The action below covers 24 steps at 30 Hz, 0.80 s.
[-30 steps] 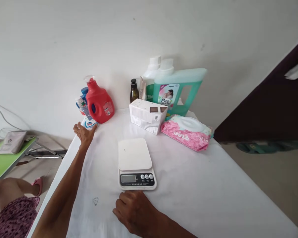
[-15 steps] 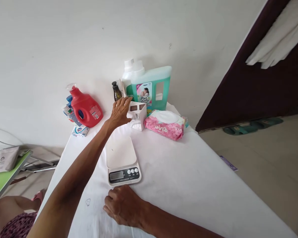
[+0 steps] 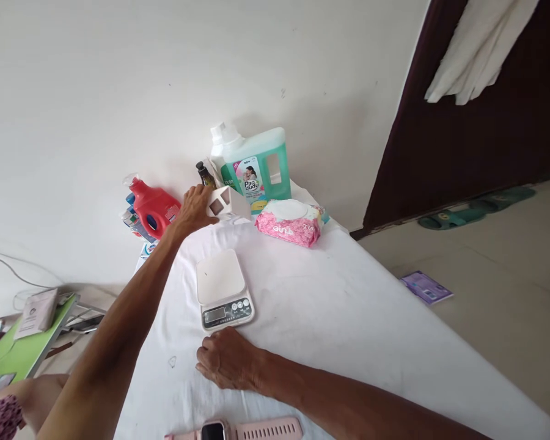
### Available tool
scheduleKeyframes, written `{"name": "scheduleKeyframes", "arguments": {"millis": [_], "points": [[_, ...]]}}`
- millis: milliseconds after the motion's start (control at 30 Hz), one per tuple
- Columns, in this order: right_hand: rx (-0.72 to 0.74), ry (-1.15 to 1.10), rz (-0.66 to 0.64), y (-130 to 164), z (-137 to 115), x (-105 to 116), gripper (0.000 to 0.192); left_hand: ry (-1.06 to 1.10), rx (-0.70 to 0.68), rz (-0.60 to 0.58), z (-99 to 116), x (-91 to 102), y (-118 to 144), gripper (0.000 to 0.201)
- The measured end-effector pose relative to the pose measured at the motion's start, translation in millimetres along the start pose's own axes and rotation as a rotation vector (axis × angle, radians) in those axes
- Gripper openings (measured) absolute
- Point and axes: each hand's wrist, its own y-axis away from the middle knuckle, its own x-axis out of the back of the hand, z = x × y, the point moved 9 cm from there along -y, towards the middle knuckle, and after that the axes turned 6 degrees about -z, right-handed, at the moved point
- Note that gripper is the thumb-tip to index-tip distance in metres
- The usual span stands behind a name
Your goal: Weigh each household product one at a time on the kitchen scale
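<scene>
White box (image 3: 227, 205) sits at the far end of the table, lifted and tilted, the left hand (image 3: 193, 209) wrapped around its near side, fingers closed on it; right hand (image 3: 229, 365) lies loosely curled on the cloth, holding nothing, just before the kitchen scale (image 3: 223, 288); scale rests on the white tablecloth (image 3: 348, 330), its display facing the person; just right of the box lies a pink wipes pack (image 3: 290, 222) with white lettering too blurred to read; behind stands a green jug (image 3: 256, 168), label reading "Pao dudu", a dark small bottle (image 3: 205, 174) beside it; a red detergent bottle (image 3: 153, 205) stands at the far left corner against the white wall (image 3: 119, 79); a pink-strapped watch (image 3: 238, 430) lies at the near edge; dark door (image 3: 476, 140) to the right, purple booklet (image 3: 425, 287) on the beige floor.
</scene>
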Motion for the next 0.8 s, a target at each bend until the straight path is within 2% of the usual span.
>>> {"name": "scheduleKeyframes", "arguments": {"millis": [67,167,267,400,500,633,800], "points": [[-0.001,-0.001,-0.017,0,0,2,0.031,-0.01,0.042,0.014,-8,26.0,18,0.059],[-0.015,-0.004,-0.032,0,0,3,0.03,-0.02,0.033,0.006,-9,60.0,49,0.061],[-0.022,-0.01,-0.035,0,0,2,0.031,0.034,0.0,-0.047,-5,70.6,81,0.065],[-0.026,-0.025,-0.025,0,0,1,0.032,0.175,-0.005,-0.12,-3,51.0,119,0.067],[-0.034,-0.035,-0.02,-1,0,-1,0.03,0.245,0.011,-0.146,-2,29.6,135,0.073],[-0.045,-0.043,-0.018,-2,2,-6,0.028,0.307,0.005,-0.158,0,9.2,138,0.081],[-0.044,-0.039,-0.021,-1,3,-12,0.027,0.38,-0.007,-0.129,-3,5.8,136,0.087]]}}
